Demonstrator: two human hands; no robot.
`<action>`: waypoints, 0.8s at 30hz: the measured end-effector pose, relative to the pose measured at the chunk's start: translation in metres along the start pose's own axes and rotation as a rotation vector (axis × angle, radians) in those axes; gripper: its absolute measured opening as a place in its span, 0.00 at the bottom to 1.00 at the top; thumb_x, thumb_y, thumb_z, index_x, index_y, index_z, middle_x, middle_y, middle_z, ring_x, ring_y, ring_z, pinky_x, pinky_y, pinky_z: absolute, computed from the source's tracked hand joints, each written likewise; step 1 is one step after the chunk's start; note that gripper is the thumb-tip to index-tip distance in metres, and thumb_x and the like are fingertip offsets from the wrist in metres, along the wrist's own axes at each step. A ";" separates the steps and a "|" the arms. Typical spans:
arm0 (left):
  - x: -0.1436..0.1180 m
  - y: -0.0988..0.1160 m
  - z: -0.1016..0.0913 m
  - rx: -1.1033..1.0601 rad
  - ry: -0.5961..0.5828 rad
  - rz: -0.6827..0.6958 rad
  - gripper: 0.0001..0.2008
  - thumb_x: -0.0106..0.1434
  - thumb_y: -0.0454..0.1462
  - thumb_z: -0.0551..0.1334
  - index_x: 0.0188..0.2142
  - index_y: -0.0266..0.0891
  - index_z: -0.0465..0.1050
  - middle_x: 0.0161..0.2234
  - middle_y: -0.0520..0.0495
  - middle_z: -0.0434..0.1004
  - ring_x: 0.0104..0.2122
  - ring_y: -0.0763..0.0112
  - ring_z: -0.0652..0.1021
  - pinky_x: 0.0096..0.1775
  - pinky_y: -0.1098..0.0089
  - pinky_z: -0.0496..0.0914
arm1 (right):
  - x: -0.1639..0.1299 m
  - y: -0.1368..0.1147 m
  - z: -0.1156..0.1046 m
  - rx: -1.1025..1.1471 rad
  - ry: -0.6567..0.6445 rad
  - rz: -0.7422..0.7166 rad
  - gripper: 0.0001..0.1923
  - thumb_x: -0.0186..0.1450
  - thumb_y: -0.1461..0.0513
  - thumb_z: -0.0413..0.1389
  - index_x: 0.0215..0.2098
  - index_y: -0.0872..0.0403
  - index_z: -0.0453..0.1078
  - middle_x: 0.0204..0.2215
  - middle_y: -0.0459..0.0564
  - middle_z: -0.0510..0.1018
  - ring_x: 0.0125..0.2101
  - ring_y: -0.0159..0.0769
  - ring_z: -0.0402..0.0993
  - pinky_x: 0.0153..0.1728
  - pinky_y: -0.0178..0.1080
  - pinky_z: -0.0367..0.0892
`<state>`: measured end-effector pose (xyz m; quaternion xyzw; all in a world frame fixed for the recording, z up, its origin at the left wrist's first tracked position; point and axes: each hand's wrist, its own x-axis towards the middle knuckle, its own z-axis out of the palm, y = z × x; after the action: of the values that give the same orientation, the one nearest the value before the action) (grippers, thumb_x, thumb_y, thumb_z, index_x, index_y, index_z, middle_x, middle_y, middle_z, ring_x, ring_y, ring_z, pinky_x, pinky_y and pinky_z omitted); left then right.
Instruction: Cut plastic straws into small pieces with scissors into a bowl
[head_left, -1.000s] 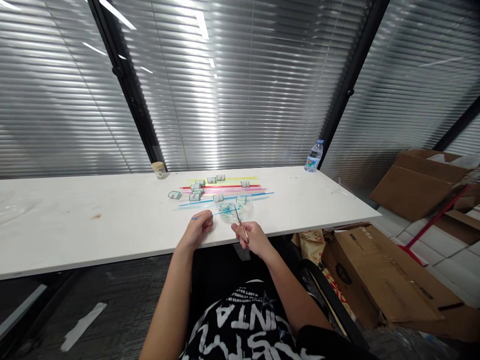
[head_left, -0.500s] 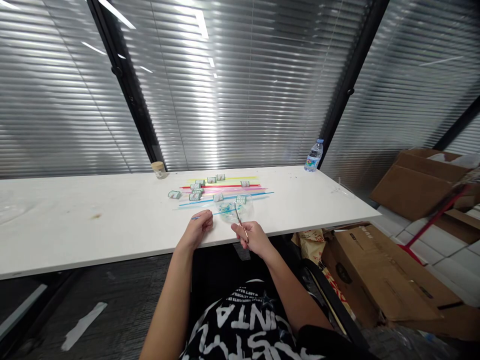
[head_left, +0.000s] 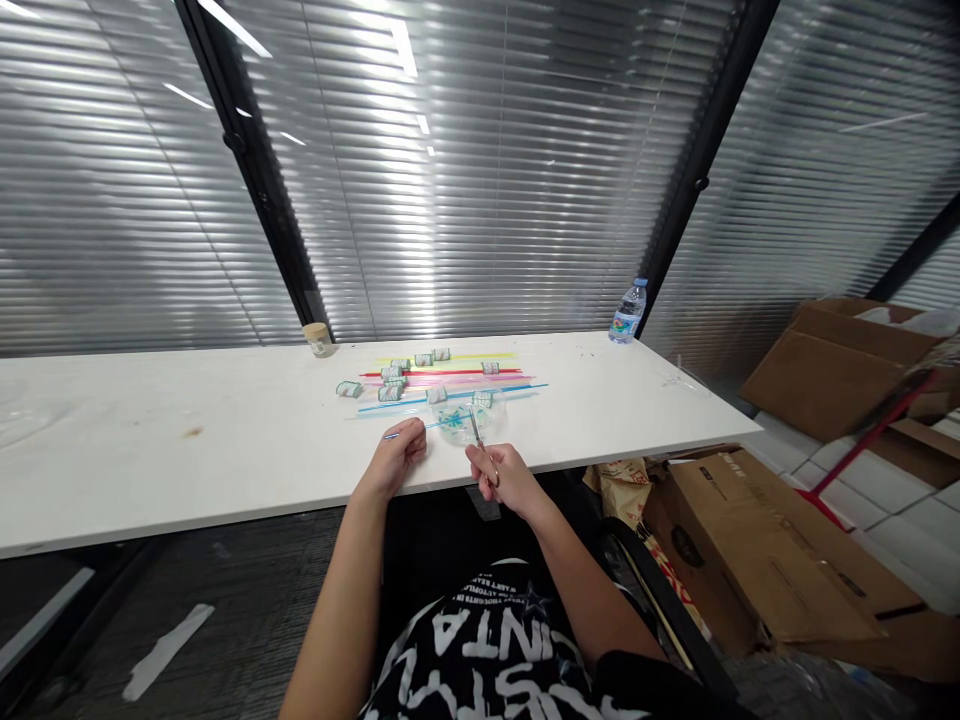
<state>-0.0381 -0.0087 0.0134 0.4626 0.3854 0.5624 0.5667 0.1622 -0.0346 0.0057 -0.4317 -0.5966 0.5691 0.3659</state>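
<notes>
Straws (head_left: 450,380) lie mid-worktop (head_left: 187,450), rolls (head_left: 390,385) scattered on them. Bottle (head_left: 628,312) far right of straws, cup (head_left: 317,339) behind-left. Boxes (head_left: 757,550) right, on floor.

A white bench (head_left: 225,450) is shown before slatted blinds (head_left: 487,180). A water bottle (head_left: 628,311) stands at its far right corner, a small beige cup (head_left: 318,339) at the back edge. Open cardboard boxes (head_left: 780,540) are seen on the floor at right, with a red handle (head_left: 862,445) leaning among them.

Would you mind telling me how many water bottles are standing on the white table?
1. The water bottle stands upright at the far right corner of the white table, beyond the coloured straws. No other shows.
</notes>
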 end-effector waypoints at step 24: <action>-0.002 0.002 0.001 0.045 -0.046 -0.012 0.23 0.54 0.45 0.65 0.18 0.39 0.53 0.19 0.57 0.48 0.19 0.80 0.54 0.21 0.75 0.52 | -0.001 -0.003 0.003 -0.071 0.014 -0.030 0.27 0.61 0.41 0.54 0.19 0.54 0.63 0.08 0.41 0.63 0.13 0.26 0.56 0.20 0.32 0.52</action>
<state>-0.0379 -0.0111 0.0159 0.4857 0.3878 0.5394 0.5681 0.1597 -0.0359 0.0082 -0.4394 -0.6201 0.5391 0.3631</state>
